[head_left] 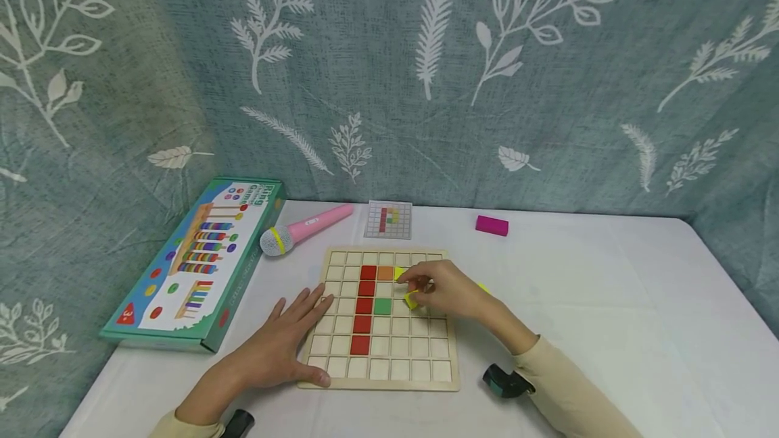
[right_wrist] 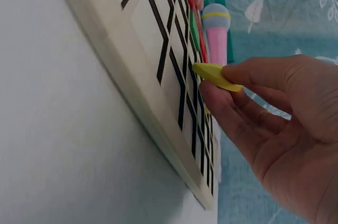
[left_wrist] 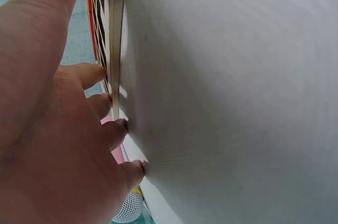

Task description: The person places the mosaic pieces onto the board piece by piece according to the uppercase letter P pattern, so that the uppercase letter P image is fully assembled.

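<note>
A wooden grid board (head_left: 377,384) lies on the white table, with a column of several red tiles (head_left: 362,305) set in it. To their right sit an orange tile (head_left: 385,273), a green tile (head_left: 383,306) and a yellow tile (head_left: 398,274) partly covered by fingers. My right hand (head_left: 447,287) pinches another yellow tile (right_wrist: 214,74) between thumb and fingers, tilted over the right part of the grid. My left hand (head_left: 282,343) rests along the board's left edge, fingers spread and thumb at the near left corner.
Behind the board lies a small pattern card (head_left: 388,220), with a pink toy microphone (head_left: 310,226) to its left. A green game box (head_left: 189,262) stands at the far left. There is a magenta block (head_left: 491,225) at the back right. Something yellow (head_left: 483,287) peeks out behind my right wrist.
</note>
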Demonstrator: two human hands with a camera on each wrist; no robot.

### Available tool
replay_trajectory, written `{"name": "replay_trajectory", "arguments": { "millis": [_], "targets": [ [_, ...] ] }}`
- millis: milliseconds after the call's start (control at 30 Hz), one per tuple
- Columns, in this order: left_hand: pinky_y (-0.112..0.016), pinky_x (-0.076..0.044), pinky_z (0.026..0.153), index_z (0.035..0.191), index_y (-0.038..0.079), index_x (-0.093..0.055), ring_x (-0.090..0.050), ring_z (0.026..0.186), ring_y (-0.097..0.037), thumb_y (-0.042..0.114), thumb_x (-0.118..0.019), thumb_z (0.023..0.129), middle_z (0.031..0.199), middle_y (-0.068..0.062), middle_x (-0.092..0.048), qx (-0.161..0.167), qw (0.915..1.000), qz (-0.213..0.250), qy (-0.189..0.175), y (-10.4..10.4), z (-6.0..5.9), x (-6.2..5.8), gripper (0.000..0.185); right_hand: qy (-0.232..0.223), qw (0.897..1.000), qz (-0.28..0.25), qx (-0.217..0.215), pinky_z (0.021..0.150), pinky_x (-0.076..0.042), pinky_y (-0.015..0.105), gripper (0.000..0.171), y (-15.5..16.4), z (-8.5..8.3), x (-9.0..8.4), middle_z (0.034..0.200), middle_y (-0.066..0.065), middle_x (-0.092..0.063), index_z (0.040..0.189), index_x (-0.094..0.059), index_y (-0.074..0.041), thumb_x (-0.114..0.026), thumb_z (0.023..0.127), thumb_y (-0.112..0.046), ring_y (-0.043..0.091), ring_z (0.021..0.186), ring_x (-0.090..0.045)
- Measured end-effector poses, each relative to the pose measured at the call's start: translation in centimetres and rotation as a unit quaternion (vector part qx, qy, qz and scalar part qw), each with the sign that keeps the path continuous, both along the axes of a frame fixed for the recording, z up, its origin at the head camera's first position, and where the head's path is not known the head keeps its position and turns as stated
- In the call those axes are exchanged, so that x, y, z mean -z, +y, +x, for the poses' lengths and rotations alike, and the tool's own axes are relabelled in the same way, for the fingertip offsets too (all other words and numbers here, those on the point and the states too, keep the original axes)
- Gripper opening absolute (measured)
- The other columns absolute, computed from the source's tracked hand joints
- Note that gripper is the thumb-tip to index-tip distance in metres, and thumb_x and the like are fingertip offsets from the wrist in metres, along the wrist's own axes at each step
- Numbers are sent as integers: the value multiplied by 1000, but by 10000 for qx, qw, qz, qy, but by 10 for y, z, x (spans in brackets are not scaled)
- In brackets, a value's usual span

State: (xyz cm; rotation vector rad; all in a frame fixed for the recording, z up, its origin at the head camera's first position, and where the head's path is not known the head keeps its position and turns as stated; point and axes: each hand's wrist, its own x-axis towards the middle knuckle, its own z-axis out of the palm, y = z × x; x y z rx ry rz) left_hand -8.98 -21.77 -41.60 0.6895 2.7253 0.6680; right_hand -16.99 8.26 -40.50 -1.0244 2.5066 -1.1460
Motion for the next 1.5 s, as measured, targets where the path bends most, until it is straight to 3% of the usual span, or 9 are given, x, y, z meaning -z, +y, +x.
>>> {"name": "replay_trajectory", "arguments": {
  "millis": [333,633,1067,1500],
  "targets": [
    [-53,-2,108,145,16,-18,-6,138,-28,69,-65,57,152,-5,-7,-88,9998,-175,-100,0,-1,-2,113,-77,9996,35,266,67,-51,17,21,-13,4,7,80,-6,-59,102,-67,-6,-64,81,-4,7,73,-55],
    [-52,-2,108,146,17,-18,-6,138,-27,69,-65,57,152,-4,-7,-123,9996,-209,-109,0,0,-1,113,312,9986,232,346,63,-48,18,17,-20,7,10,79,-8,-59,98,-67,-8,-66,81,-9,5,70,-53],
    [-53,-2,108,145,16,-19,-6,138,-29,69,-65,57,152,-5,-8,-98,9998,-199,-26,1,-1,-1,113,530,9967,308,541,59,-46,17,16,-27,10,9,73,-8,-56,96,-68,-7,-66,80,-6,5,66,-50],
    [-56,-4,107,145,14,-22,-8,137,-33,71,-63,57,151,-8,-10,-68,9999,-98,75,1,0,1,112,263,9982,252,487,68,-49,17,18,-17,8,4,84,-5,-63,101,-67,-8,-62,84,-10,5,74,-54]
  ]
}}
